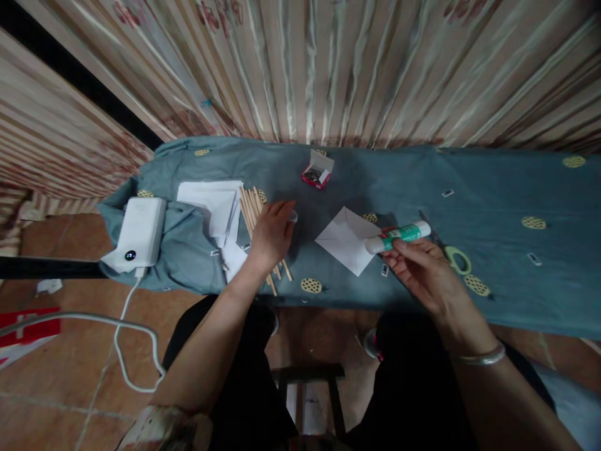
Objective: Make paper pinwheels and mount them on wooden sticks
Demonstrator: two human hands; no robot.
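Observation:
My right hand (422,266) is closed around a green and white glue stick (401,236), holding it tilted above a folded white square of paper (345,241). The paper lies flat on the table, with crease lines running across it. Further left, my left hand (273,230) has its fingers curled at a small whitish cap (293,216), which is partly hidden by them. Beneath and beside that hand lies a bundle of thin wooden sticks (248,210), some covered by the wrist.
White paper sheets (211,194) are stacked left of the sticks. A small open red box (317,172) of metal pieces stands at the back. Green-handled scissors (457,260) lie at right. A white power bank (141,232) with a cable (123,313) sits at far left.

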